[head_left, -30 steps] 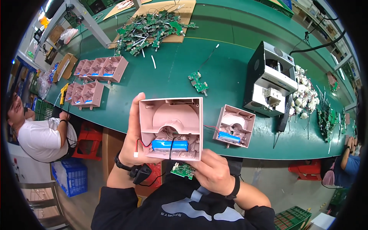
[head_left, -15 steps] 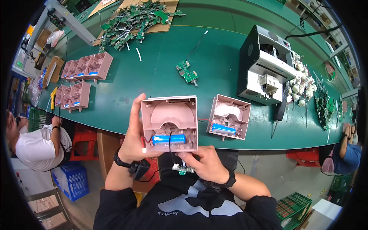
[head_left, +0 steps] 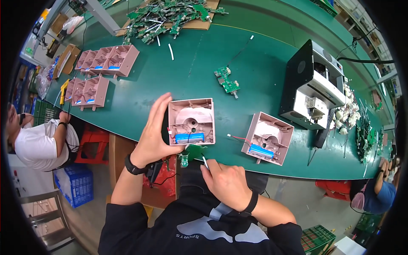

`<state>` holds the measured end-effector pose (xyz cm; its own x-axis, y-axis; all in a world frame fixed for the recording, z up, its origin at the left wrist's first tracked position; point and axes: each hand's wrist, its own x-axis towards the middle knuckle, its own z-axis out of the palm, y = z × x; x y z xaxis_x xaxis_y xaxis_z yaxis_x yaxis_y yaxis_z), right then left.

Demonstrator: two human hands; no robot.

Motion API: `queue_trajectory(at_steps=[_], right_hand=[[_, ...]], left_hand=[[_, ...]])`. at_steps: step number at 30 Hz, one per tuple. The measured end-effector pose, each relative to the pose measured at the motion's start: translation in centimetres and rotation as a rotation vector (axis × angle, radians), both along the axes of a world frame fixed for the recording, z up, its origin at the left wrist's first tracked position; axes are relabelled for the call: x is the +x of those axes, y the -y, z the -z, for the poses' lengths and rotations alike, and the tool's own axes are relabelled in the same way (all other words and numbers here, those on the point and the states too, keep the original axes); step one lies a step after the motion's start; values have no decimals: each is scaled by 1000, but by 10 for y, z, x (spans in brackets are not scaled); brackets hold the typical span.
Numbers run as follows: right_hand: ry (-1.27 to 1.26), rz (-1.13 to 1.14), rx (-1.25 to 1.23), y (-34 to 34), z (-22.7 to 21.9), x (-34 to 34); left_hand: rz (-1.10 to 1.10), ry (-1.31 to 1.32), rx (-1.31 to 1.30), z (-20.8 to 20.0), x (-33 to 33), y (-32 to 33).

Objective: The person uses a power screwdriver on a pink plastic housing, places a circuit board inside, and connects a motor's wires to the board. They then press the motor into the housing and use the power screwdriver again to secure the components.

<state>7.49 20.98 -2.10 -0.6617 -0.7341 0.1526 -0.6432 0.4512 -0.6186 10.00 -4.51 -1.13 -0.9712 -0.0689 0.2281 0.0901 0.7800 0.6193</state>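
Note:
My left hand [head_left: 154,138] grips a pink plastic housing [head_left: 171,114] by its left side, fingers along the wall and thumb at the near edge. Its open face is toward me, and a blue cylindrical battery [head_left: 190,138] lies across the lower part inside. By the thumb, a green circuit board [head_left: 195,151] sticks out at the housing's near side, with a small round part hanging from it. My right hand [head_left: 229,182] is closed, thumb and forefinger pinching a thin white strip [head_left: 205,162] just right of that board. Its other fingers are curled under.
A second pink housing [head_left: 288,144] with a battery lies to the right. Beyond are a loose circuit board [head_left: 227,80], a black-and-white machine [head_left: 299,70] and a heap of boards [head_left: 165,19]. Pink housings [head_left: 123,61] stand at left. Co-workers sit at both sides.
The pink housing has moved away from me and lower, toward the table. My right hand has left its near edge and now pinches the white strip. The green board shows more.

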Motion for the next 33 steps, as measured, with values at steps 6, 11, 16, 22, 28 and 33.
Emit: queue_trajectory(at_steps=[6,11,16,22,28,33], right_hand=[[-32,39,-37,-5,5,3],[-17,38,-54,-5,5,4],[-9,24,-55,-3,3,2],[-17,5,-63,-5,8,2],[20,-38,-132,-3,15,7],[60,25,-52,-16,10,9]], left_hand=[[49,-108,8,9,-6,-8],[183,-166,-118,10,-9,-6],[221,-99,-156,2,-11,-12],[209,-83,-110,2,-12,-22],[215,-75,-251,-3,-14,-30],[240,-84,-268,-9,-24,-40]])
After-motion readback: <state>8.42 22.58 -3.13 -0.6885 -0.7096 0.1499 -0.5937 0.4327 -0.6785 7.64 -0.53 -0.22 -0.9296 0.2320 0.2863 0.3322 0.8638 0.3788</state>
